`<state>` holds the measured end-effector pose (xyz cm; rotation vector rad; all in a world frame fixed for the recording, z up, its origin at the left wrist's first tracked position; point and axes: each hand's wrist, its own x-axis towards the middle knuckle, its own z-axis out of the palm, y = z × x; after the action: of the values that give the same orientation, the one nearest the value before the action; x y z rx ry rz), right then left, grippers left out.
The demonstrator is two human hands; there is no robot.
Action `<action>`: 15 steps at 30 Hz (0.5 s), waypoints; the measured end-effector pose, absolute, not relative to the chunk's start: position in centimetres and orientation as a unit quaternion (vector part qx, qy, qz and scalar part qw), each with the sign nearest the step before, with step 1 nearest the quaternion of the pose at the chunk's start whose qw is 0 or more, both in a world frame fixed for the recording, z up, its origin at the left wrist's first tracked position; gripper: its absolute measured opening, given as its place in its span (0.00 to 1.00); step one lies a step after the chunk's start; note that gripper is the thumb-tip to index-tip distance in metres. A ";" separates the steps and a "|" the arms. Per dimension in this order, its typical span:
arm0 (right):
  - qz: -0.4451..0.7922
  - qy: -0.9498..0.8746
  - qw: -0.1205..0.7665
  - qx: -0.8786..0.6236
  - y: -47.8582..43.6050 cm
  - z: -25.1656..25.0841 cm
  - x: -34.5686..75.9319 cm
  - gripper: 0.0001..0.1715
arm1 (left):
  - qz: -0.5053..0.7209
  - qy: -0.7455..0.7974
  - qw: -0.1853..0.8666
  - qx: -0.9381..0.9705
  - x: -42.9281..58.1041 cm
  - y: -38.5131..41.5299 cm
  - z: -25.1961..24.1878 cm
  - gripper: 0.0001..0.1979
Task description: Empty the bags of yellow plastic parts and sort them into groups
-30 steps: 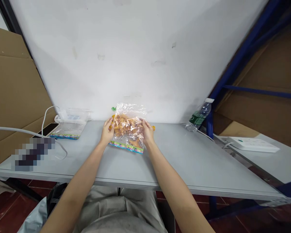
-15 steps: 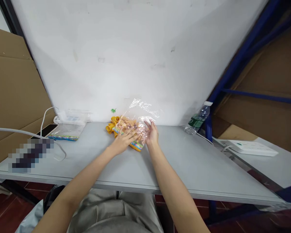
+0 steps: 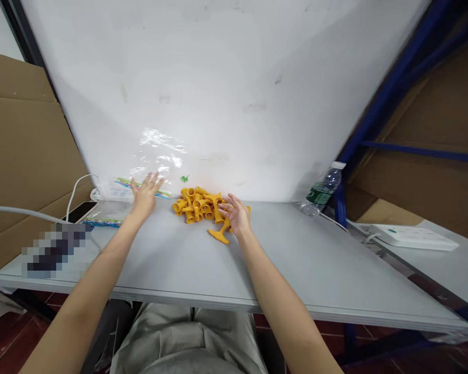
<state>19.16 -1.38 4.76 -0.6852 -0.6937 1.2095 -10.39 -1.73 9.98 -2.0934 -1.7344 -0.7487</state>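
A clear plastic bag [image 3: 161, 150] with a colourful printed strip stands up against the white wall, behind my left hand [image 3: 145, 198]. The fingers of that hand are spread and lie over the strip; no grip on the bag shows. A heap of yellow plastic pieces [image 3: 197, 204] with cup-shaped ends lies on the table near the wall. My right hand [image 3: 238, 215] is at the heap's right side, fingers apart, partly covering some pieces. Just left of its wrist, one yellow T-shaped piece [image 3: 218, 236] lies at the heap's front edge.
Another clear bag [image 3: 109, 213] lies flat at the left, by a phone [image 3: 81, 212] and a white cable [image 3: 31, 209]. A cardboard sheet [image 3: 27, 156] borders the left. A water bottle [image 3: 323, 189] leans at the right, and a white power strip [image 3: 413, 237] lies beyond it.
My left hand and the clear bag have moved left, off the yellow pieces, which now show uncovered. My right hand has stayed beside the heap.
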 end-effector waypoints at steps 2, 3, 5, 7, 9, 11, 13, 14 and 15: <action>0.538 -0.324 0.711 -0.316 -1.4 4.7 19.1 0.15 | -0.247 -0.658 0.157 -0.694 -13.6 -1.9 9.9 0.38; 0.536 -0.329 0.710 -0.317 -1.4 4.6 19.1 0.15 | -0.233 -0.680 0.151 -0.678 -15.1 -2.0 9.5 0.38; 0.532 -0.334 0.710 -0.319 -1.4 4.5 19.1 0.16 | -0.199 -0.712 0.137 -0.660 -17.8 -2.3 8.5 0.39; 0.530 -0.333 0.709 -0.324 -1.4 4.4 19.1 0.17 | -0.165 -0.724 0.123 -0.658 -20.2 -2.3 7.1 0.38; 0.529 -0.335 0.707 -0.329 -1.3 4.3 19.1 0.18 | -0.136 -0.731 0.107 -0.660 -22.0 -2.2 5.7 0.37; 0.530 -0.338 0.704 -0.330 -1.3 4.3 19.1 0.18 | -0.105 -0.731 0.086 -0.669 -23.3 -2.0 4.5 0.37; 0.531 -0.341 0.701 -0.331 -1.3 4.2 19.1 0.18 | -0.078 -0.730 0.066 -0.676 -24.0 -1.7 3.7 0.36; 0.532 -0.343 0.699 -0.333 -1.3 4.2 19.1 0.17 | -0.067 -0.730 0.057 -0.678 -24.2 -1.5 3.4 0.36; 0.532 -0.343 0.697 -0.335 -1.3 4.1 19.1 0.17 | -0.057 -0.732 0.048 -0.678 -24.3 -1.4 3.2 0.36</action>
<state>19.09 -1.30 4.13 -0.7481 -0.7660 1.1872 -24.30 -1.35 3.16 -2.0663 -2.2303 -0.1735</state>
